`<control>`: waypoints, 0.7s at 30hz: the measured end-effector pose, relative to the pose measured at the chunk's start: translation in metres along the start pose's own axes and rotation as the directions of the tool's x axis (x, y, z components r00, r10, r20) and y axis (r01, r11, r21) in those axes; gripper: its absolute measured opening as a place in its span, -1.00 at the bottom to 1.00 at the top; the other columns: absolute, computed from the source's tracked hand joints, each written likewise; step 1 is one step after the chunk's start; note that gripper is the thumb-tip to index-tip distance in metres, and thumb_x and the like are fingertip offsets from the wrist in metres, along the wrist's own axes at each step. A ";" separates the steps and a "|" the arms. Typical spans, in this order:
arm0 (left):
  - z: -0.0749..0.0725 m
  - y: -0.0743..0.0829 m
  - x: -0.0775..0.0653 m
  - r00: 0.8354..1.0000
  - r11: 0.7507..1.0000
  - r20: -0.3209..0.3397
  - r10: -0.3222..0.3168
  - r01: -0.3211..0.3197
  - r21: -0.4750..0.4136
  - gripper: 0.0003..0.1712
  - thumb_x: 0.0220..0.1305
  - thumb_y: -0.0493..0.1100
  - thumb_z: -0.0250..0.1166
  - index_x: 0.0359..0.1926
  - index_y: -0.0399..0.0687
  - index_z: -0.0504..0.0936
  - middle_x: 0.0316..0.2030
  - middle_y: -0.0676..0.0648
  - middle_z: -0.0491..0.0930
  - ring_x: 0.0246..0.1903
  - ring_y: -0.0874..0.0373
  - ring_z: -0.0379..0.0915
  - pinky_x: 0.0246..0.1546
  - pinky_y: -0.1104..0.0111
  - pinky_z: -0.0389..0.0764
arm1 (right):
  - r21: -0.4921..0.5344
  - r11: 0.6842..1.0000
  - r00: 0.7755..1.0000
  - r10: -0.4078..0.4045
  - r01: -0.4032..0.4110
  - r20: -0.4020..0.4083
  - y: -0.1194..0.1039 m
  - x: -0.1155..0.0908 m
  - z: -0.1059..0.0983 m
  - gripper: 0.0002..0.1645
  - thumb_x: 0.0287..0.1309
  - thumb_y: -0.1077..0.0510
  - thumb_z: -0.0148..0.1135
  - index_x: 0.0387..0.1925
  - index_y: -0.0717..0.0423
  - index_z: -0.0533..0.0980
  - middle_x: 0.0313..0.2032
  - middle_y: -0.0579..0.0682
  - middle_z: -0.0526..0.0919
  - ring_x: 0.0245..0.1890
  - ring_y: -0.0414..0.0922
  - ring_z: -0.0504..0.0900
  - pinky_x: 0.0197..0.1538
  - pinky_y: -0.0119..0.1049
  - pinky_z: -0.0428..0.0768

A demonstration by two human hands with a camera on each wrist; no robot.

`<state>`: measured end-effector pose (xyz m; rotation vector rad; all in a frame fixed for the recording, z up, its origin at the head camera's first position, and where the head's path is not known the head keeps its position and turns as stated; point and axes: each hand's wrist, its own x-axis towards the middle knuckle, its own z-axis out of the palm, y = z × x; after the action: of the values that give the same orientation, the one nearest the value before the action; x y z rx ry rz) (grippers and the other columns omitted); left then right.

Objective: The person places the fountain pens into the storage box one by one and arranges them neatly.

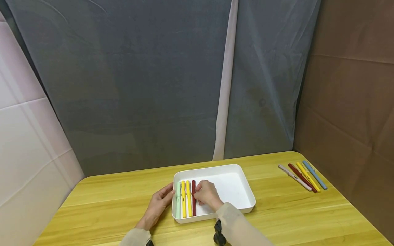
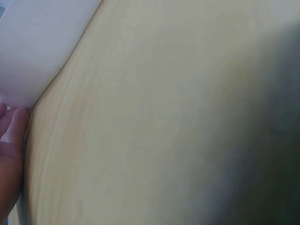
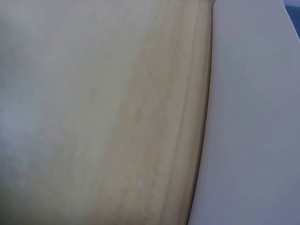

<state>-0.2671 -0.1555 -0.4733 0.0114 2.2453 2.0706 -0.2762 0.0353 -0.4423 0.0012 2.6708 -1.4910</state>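
Our left hand (image 1: 157, 205) rests, fingers loose, against the tray (image 1: 231, 186). Our right hand (image 1: 208, 194) touches the red pen (image 1: 194, 203) inside; we can't tell if it's pinching. The pen looks light, hard, maybe slippery: we'd hold its middle.

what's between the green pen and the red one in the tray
Two yellow pens lie side by side between the green pen and red pen, in the head view.

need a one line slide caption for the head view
Left hand against a white tray, right hand at a dark red pen beside two yellow pens and a pale green pen.
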 end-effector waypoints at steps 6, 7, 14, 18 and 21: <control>0.001 0.000 0.000 1.000 1.000 -0.005 0.001 -0.001 -0.001 -0.43 0.45 -0.20 0.11 0.39 -0.35 0.28 0.38 -0.36 0.30 0.29 -0.07 0.36 0.22 0.31 0.57 | 0.000 1.000 1.000 -0.003 0.003 0.001 0.001 -0.001 0.001 -0.88 -0.02 0.42 0.31 -0.45 0.24 0.51 -0.67 -0.02 0.50 -0.71 -0.24 0.44 -0.67 -0.48 0.56; 0.001 0.000 0.000 1.000 1.000 -0.005 0.001 -0.001 -0.002 -0.43 0.45 -0.20 0.11 0.39 -0.35 0.28 0.38 -0.36 0.30 0.29 -0.08 0.36 0.22 0.31 0.57 | 0.001 1.000 1.000 -0.002 0.002 0.002 0.001 -0.001 0.001 -0.89 -0.01 0.41 0.31 -0.45 0.24 0.52 -0.67 -0.02 0.50 -0.70 -0.24 0.44 -0.67 -0.48 0.56; 0.000 0.000 0.000 1.000 1.000 -0.003 -0.005 0.005 0.007 -0.42 0.46 -0.19 0.09 0.40 -0.35 0.25 0.39 -0.36 0.28 0.30 -0.09 0.35 0.24 0.27 0.55 | -0.002 1.000 1.000 -0.006 0.006 0.018 0.002 -0.002 0.000 -0.92 0.06 0.38 0.31 -0.42 0.25 0.54 -0.63 -0.01 0.52 -0.69 -0.24 0.44 -0.66 -0.48 0.55; 0.000 -0.001 0.001 1.000 1.000 -0.003 -0.004 0.005 0.005 -0.42 0.46 -0.19 0.10 0.40 -0.35 0.25 0.38 -0.36 0.28 0.30 -0.08 0.36 0.23 0.29 0.56 | 0.004 1.000 1.000 -0.007 0.007 0.025 0.004 -0.001 0.000 -0.92 0.07 0.37 0.31 -0.39 0.26 0.54 -0.59 0.00 0.54 -0.68 -0.24 0.45 -0.66 -0.49 0.54; 0.000 -0.001 0.001 1.000 1.000 -0.005 -0.002 0.002 0.000 -0.42 0.45 -0.20 0.11 0.39 -0.35 0.26 0.38 -0.36 0.29 0.29 -0.07 0.37 0.20 0.34 0.58 | 0.013 1.000 0.999 0.000 0.000 0.035 0.005 0.000 0.000 -0.91 0.07 0.36 0.32 -0.36 0.28 0.55 -0.56 0.01 0.55 -0.67 -0.23 0.47 -0.66 -0.49 0.55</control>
<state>-0.2681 -0.1554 -0.4747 0.0031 2.2472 2.0720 -0.2763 0.0379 -0.4462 -0.0235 2.6341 -1.4945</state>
